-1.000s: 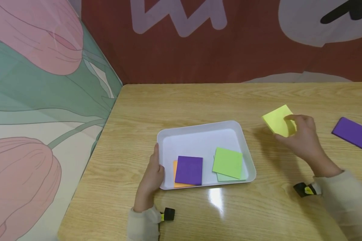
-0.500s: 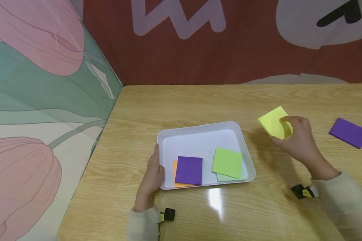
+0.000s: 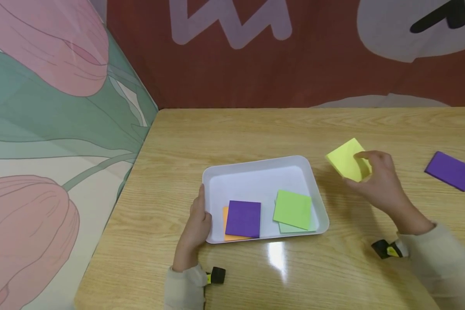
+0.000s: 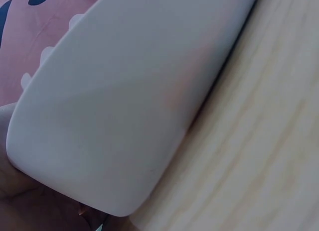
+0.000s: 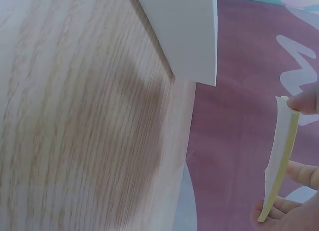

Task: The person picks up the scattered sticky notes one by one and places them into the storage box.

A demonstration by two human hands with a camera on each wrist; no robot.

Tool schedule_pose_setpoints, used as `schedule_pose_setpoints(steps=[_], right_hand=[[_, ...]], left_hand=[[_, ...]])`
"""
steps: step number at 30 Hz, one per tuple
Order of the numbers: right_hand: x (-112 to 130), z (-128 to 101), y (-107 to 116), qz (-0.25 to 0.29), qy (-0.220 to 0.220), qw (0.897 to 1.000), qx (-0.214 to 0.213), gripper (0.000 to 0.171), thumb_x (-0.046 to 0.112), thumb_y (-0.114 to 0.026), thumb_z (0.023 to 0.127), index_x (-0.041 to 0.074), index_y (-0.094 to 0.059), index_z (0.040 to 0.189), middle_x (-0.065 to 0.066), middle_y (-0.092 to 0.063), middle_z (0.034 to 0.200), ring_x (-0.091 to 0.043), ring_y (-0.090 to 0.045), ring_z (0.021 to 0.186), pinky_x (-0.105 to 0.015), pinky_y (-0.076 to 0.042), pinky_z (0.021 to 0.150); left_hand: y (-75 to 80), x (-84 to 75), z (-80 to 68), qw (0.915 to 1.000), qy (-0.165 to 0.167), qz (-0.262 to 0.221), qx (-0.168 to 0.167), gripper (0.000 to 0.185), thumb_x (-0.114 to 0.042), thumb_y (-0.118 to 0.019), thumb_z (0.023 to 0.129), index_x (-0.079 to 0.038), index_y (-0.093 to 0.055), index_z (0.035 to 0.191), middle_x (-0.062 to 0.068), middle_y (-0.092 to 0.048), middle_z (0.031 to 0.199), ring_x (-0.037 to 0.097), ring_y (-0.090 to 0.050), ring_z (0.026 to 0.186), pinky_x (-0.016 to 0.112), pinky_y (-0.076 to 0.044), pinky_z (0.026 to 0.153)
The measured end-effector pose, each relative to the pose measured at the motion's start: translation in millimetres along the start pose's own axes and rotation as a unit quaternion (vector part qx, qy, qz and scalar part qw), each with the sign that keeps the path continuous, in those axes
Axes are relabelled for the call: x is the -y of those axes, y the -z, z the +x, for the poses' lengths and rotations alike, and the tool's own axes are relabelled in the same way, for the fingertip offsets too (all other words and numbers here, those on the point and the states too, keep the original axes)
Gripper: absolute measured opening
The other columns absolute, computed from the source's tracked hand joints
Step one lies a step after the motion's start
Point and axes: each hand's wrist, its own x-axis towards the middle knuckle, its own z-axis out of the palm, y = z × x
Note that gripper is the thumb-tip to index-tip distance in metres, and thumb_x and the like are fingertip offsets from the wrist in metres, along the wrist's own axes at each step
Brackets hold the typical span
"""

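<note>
My right hand (image 3: 379,185) pinches a yellow sticky note pad (image 3: 345,161) between thumb and fingers, up off the table to the right of the white tray (image 3: 252,181). Edge-on in the right wrist view, the pad (image 5: 283,159) looks slightly bowed, with a pale sheet along one face. At the tray's left end, my left hand (image 3: 195,221) grips the wall. Inside the tray, a purple pad (image 3: 243,218) overlaps an orange pad (image 3: 226,237) on the left. A bright green pad (image 3: 292,209) partly covers a pale green one (image 3: 294,229) on the right.
Another purple pad (image 3: 450,171) lies on the wooden table (image 3: 170,142), right of my right hand. A red printed wall (image 3: 314,69) rises behind the table's far edge, and a flower-patterned wall (image 3: 31,120) is at the left.
My right hand has carried the yellow sticky note pad a little left, closer to the tray. The left hand and the tray stay put.
</note>
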Motion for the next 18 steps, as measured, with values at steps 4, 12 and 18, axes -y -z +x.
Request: schedule_pose_setpoints(steps=[4,12,18], right_hand=[[2,-1,-3,0.0,0.016,1.0,-0.002,0.061,0.012,-0.067,0.07,-0.012,-0.036,0.117,-0.033,-0.018,0.122,-0.05,-0.022,0.106,-0.059,-0.025,0.076],[7,-3,-8,-0.004,0.043,0.999,-0.009,0.058,0.009,-0.069,0.067,-0.011,-0.04,0.113,-0.032,-0.023,0.12,-0.048,-0.025,0.106,-0.059,-0.025,0.079],[9,-4,-11,-0.001,0.058,0.998,-0.007,0.059,0.007,-0.07,0.064,-0.01,-0.041,0.112,-0.031,-0.025,0.118,-0.047,-0.026,0.106,-0.058,-0.025,0.08]], left_hand=[[0.0,0.1,0.1,1.0,0.006,-0.004,0.001,0.065,0.011,-0.026,0.077,0.003,0.001,0.136,0.027,-0.013,0.136,0.032,-0.011,0.123,0.043,-0.01,0.101],[-0.1,0.1,-0.4,1.0,0.004,-0.001,-0.001,0.065,0.011,-0.027,0.077,0.005,0.0,0.136,0.029,-0.015,0.134,0.035,-0.013,0.121,0.046,-0.011,0.1],[0.5,-0.7,0.2,1.0,0.007,0.002,0.001,0.065,0.01,-0.028,0.078,0.004,0.0,0.136,0.028,-0.015,0.134,0.034,-0.014,0.121,0.045,-0.011,0.1]])
